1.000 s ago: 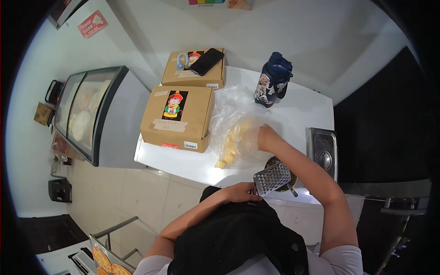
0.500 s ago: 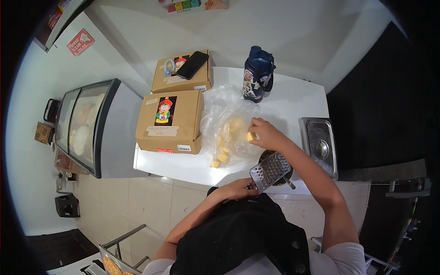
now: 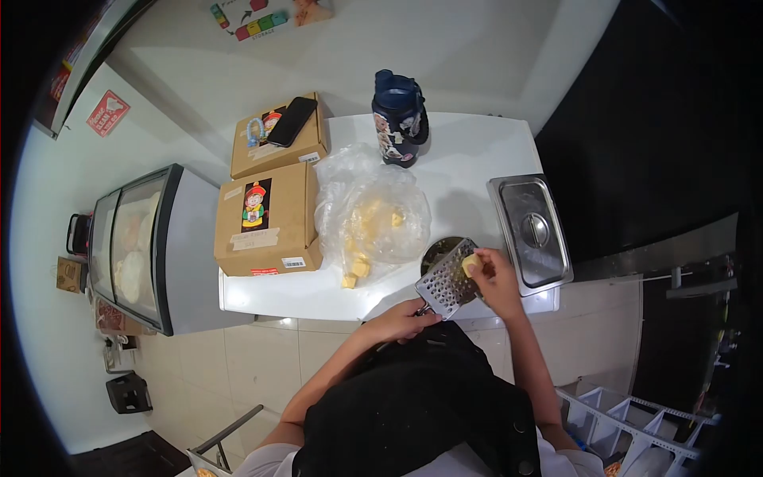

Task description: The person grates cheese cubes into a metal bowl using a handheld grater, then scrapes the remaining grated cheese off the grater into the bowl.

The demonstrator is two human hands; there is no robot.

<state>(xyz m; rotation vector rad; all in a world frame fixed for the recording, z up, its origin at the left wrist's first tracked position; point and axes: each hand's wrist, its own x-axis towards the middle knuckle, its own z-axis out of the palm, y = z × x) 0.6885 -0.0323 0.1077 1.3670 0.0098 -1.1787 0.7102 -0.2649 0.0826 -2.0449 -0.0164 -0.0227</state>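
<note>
center of frame: left hand (image 3: 403, 320) closed on handle of metal grater (image 3: 447, 285), grater tilted over bowl (image 3: 439, 253) | right hand (image 3: 497, 284) pinching yellow chunk (image 3: 472, 265) at grater's upper end | plastic bag (image 3: 387, 219) with more yellow chunks left of bowl, on white table (image 3: 457, 183)

From the bowl (image 3: 429, 256), a lane runs toward one o'clock across the table (image 3: 465, 187); the plastic bag (image 3: 407, 208) blocks ten, the bottle (image 3: 397, 131) eleven, the steel pan (image 3: 518, 208) three.
</note>
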